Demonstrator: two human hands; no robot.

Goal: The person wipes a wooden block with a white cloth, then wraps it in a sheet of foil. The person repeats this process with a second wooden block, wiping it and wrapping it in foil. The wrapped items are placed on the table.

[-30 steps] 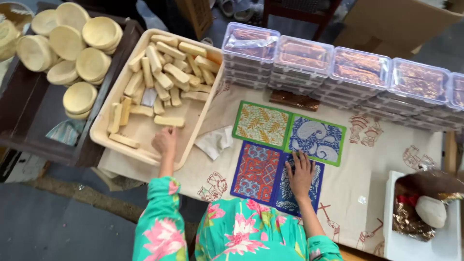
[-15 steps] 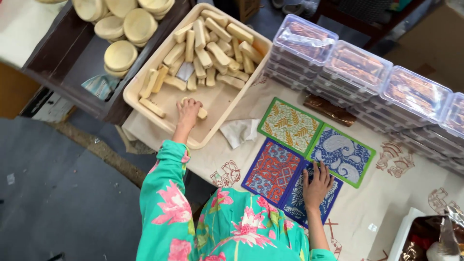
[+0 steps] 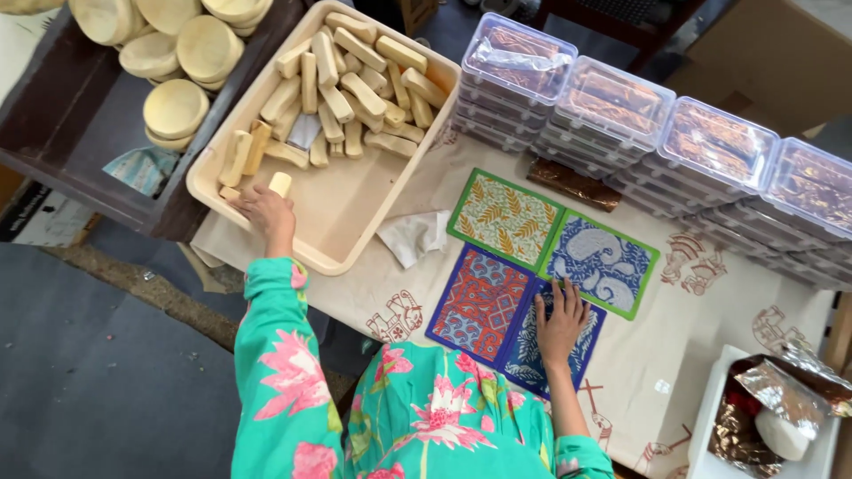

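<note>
Clear lidded boxes (image 3: 612, 115) (stacked, rear).

Craft workshop: wooden blanks (image 3: 355, 80), stacked boxes (image 3: 621, 115)

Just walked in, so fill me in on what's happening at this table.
A person in a green floral top leans over a cloth-covered table. The left hand grips a pale wooden piece inside the cream tray. The right hand rests flat on the dark blue patterned tile, one of four laid together. Stacked clear lidded boxes line the far edge.
</note>
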